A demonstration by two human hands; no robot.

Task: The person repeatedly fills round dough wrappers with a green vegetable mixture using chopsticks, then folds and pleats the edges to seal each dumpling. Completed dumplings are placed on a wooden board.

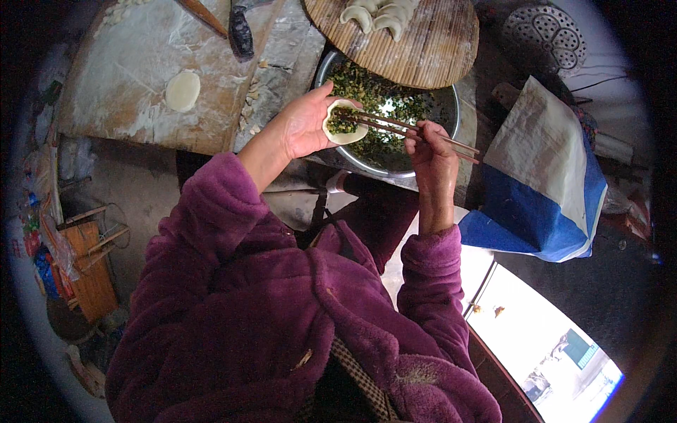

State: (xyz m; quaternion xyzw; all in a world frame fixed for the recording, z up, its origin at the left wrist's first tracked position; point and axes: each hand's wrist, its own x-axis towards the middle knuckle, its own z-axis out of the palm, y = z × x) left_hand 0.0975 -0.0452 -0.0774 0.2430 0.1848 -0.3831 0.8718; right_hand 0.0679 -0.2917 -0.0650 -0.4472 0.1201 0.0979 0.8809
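Observation:
On the palm and fingers of my left hand (304, 124) rests a round dough wrapper (353, 138), slightly cupped. A heap of chopped green filling (340, 125) lies inside it. My right hand (435, 150) grips a pair of brown wooden chopsticks (389, 123), whose tips touch the filling in the wrapper. Below both hands stands a metal basin (458, 113) with more chopped green and yellowish filling (365, 79) spread over its bottom and side. Another flat dough wrapper (183, 91) lies alone on the floured wooden board (132, 116) to the left.
A round slatted tray (418, 58) bearing several folded dumplings (389, 21) overlaps the basin's far rim. A rolling pin (203, 18) and a black-handled knife (241, 37) lie on the board. At right are a blue and white cloth or sack (545, 185) and a perforated metal rack (545, 39).

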